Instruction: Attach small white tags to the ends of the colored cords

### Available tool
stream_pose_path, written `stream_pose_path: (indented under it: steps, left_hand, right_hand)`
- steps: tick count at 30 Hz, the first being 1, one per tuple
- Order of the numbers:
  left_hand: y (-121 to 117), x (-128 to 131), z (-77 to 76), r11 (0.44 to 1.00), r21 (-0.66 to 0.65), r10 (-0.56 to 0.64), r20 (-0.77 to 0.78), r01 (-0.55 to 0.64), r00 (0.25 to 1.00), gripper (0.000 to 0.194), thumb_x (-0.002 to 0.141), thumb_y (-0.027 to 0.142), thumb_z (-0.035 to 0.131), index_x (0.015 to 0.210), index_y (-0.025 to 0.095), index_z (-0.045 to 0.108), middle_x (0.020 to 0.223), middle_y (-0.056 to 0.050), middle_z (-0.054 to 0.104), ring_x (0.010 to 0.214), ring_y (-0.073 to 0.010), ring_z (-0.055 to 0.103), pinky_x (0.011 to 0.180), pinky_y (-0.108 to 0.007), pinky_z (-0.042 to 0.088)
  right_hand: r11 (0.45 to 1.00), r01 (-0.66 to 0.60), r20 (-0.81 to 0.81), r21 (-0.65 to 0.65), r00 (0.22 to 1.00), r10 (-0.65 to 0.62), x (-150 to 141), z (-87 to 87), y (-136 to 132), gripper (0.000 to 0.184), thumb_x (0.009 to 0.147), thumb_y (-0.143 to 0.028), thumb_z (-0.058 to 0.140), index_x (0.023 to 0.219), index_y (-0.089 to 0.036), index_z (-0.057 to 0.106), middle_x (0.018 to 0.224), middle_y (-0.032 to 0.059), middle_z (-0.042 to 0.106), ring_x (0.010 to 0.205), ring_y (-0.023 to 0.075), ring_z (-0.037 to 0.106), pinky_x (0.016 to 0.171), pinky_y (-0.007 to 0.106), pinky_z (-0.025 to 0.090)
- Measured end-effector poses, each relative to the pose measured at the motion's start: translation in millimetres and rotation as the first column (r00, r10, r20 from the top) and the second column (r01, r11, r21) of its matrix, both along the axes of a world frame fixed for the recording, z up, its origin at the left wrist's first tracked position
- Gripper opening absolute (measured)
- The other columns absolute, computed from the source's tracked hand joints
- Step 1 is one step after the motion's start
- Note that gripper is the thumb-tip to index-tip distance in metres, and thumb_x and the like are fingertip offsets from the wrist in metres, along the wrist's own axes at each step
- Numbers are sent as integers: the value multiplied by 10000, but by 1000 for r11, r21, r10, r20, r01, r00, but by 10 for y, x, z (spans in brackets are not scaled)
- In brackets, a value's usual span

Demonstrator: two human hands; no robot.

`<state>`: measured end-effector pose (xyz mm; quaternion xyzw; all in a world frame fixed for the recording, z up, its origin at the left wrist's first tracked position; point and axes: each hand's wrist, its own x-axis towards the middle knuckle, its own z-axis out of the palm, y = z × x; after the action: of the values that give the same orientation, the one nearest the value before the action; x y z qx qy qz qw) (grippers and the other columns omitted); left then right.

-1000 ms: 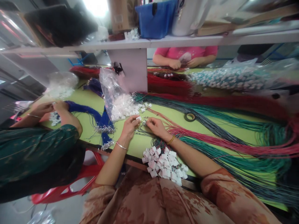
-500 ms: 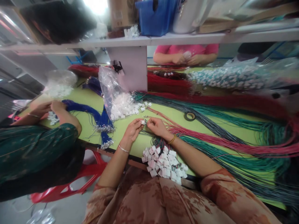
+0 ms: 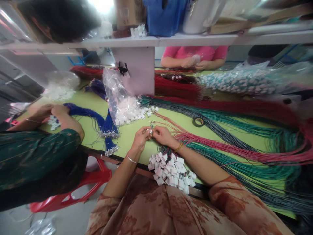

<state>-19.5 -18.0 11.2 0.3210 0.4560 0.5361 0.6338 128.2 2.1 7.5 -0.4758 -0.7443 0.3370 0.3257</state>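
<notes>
Nearest the person's body, a heap of white connectors with wires attached (image 3: 171, 169) lies at the near edge of the table (image 3: 129, 132), some of it reaching over that edge. Just beyond, the left hand (image 3: 141, 137) has its thumb and forefinger nearly closed on a small white connector (image 3: 149, 131), the other fingers curled behind. Beside it, the right hand (image 3: 163, 134) is drawn into a narrow pinch, closed on what seem to be metal-tipped wire ends (image 3: 152, 126), though the fingers hide most of the grip. The step in hand looks like bringing wire ends and connector together; the next move calls for a steady left pinch, the tip lined up with its opening, and a short, straight push, since thin wire could bend or slip aside. Pink-red wires (image 3: 220, 147) run from near the hands toward the table's right edge, with a roll of black tape (image 3: 194, 124) lying beyond them. Farther left, loose white connectors (image 3: 129, 111) spill from a clear bag (image 3: 111, 85), apart from the hands, and a co-worker's hands (image 3: 60, 111) are busy near a bundle of blue wires (image 3: 107, 124) toward the left edge. Farthest off, a person in pink (image 3: 193, 52) sits across the table, below a shelf (image 3: 195, 39).
</notes>
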Motion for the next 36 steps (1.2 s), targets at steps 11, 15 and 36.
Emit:
stream_pose_path:
  steps: [11, 15, 36]
  left_hand:
    - [61, -110, 18, 998, -5, 53, -275, -56, 960, 125, 611, 146, 601, 721, 137, 660, 569, -5, 613, 416, -64, 464, 403, -190, 299]
    - [43, -81, 87, 1000, -11, 25, -255, -28, 967, 110, 634, 160, 622, 737, 137, 652, 550, 0, 593, 435, -68, 468, 423, -188, 312]
    - [70, 101, 27, 999, -45, 26, 246, -16, 969, 160, 743, 199, 709, 806, 143, 573, 812, -27, 640, 563, -44, 505, 545, -178, 400]
  right_hand:
    - [995, 43, 471, 88, 879, -79, 124, 30, 307, 131, 842, -210, 527, 776, -154, 626, 820, 121, 676, 671, 173, 535, 600, 279, 294]
    - [994, 78, 435, 79, 894, -105, 128, -3, 316, 177, 884, -217, 448, 824, -140, 595, 797, 129, 658, 648, 174, 519, 597, 286, 295]
    - [999, 13, -122, -34, 992, -17, 195, 199, 24, 114, 702, -244, 539, 660, -151, 590, 602, -20, 544, 559, 92, 424, 544, 217, 319]
